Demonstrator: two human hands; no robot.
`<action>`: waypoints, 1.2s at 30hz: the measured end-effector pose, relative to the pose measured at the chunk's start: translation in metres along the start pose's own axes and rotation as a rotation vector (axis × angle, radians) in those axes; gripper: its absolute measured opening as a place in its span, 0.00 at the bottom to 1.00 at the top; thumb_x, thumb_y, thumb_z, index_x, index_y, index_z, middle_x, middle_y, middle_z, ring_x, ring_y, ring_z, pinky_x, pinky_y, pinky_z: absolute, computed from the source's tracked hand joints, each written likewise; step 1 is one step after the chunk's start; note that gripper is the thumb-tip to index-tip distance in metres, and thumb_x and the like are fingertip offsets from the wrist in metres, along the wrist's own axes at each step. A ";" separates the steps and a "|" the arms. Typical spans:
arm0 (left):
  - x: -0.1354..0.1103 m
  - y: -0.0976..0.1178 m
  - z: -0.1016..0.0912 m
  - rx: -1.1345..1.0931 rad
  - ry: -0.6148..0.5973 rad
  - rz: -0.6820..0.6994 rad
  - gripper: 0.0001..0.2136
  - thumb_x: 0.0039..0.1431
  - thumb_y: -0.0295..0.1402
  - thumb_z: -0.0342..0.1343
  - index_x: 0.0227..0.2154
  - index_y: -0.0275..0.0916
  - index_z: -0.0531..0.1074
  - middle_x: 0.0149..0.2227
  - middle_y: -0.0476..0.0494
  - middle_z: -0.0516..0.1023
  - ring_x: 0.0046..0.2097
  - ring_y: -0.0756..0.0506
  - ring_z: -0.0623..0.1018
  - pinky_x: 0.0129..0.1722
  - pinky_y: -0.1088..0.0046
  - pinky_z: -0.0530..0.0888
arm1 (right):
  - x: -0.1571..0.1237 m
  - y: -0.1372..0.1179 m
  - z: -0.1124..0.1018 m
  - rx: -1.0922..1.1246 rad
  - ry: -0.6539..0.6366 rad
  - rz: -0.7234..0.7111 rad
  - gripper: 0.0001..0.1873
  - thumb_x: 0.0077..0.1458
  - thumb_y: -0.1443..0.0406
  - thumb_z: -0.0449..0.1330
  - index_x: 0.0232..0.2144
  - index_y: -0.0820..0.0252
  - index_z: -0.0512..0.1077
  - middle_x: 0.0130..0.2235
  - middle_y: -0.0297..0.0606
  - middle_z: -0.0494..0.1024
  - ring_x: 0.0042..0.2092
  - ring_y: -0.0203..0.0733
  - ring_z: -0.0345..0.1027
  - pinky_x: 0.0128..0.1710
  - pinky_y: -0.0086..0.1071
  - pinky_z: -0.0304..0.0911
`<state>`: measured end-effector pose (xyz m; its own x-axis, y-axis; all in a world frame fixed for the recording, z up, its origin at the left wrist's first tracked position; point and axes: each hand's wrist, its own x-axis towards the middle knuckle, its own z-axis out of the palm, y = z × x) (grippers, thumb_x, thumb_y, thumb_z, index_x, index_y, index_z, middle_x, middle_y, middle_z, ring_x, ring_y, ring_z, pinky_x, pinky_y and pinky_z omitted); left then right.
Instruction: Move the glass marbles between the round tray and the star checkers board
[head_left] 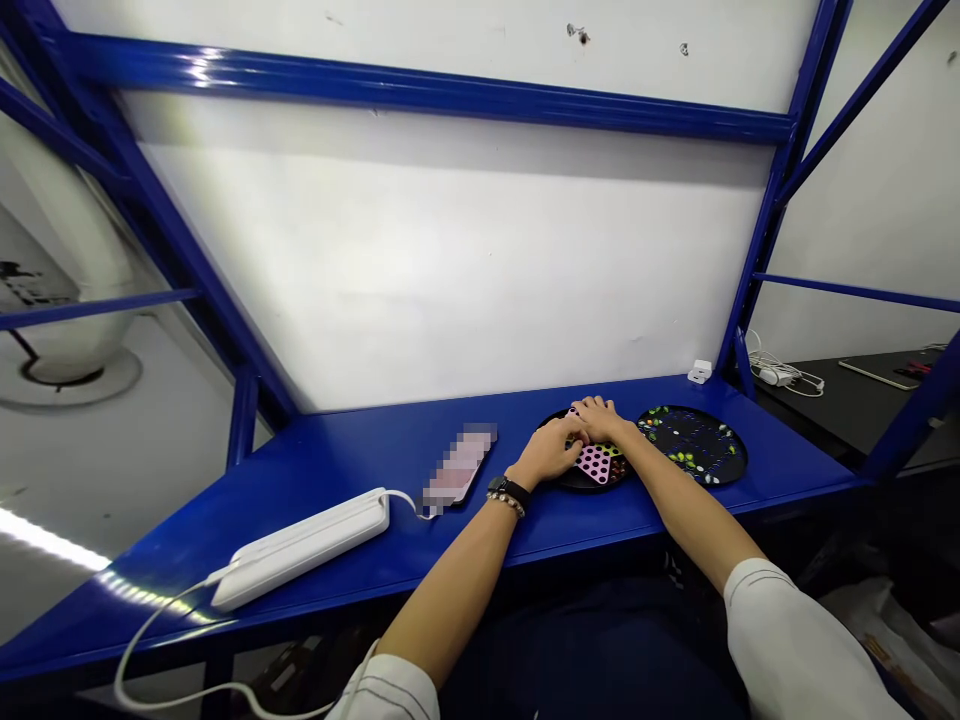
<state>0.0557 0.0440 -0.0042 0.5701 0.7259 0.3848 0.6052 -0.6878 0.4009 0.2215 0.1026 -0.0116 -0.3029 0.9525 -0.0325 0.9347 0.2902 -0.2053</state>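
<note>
Both my hands rest on a round black game board (592, 468) with a pink star field of holes and coloured pegs, lying on the blue shelf (360, 450). My left hand (551, 450) lies on the board's left part with its fingers curled; a watch and bead bracelet sit on its wrist. My right hand (598, 417) covers the board's far edge, fingers bent down over it. Whether either hand pinches a peg is hidden. To the right lies a second round black tray (694, 445) holding several loose coloured marbles.
A phone (459, 467) lies left of the board, cabled to a white power bank (300, 548) near the shelf's front edge. A white plug (700, 372) sits at the back right. Blue rack posts rise on both sides. A dark table with cables (780, 375) stands to the right.
</note>
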 end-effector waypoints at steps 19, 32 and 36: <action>-0.001 0.002 -0.001 0.019 -0.019 -0.043 0.10 0.59 0.28 0.53 0.38 0.43 0.79 0.44 0.47 0.81 0.47 0.44 0.77 0.51 0.67 0.73 | -0.104 0.138 -0.059 0.546 0.268 0.177 0.21 0.64 0.57 0.54 0.54 0.59 0.74 0.57 0.46 0.76 0.58 0.48 0.69 0.60 0.40 0.62; 0.000 0.001 0.000 0.015 -0.020 -0.046 0.10 0.59 0.29 0.53 0.38 0.43 0.79 0.44 0.46 0.81 0.47 0.43 0.77 0.52 0.66 0.73 | -0.161 0.128 -0.040 0.247 -0.019 0.102 0.16 0.51 0.57 0.64 0.43 0.53 0.76 0.42 0.40 0.77 0.40 0.44 0.72 0.41 0.33 0.67; 0.000 0.002 0.000 0.009 -0.019 -0.044 0.10 0.59 0.29 0.52 0.37 0.43 0.78 0.44 0.47 0.81 0.47 0.43 0.77 0.51 0.66 0.73 | -0.159 0.124 -0.038 0.300 0.020 0.016 0.14 0.51 0.60 0.63 0.41 0.53 0.77 0.41 0.38 0.77 0.38 0.42 0.70 0.40 0.33 0.66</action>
<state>0.0564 0.0426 -0.0038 0.5532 0.7555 0.3511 0.6346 -0.6551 0.4099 0.3930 -0.0097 0.0052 -0.2819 0.9593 -0.0189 0.8415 0.2377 -0.4852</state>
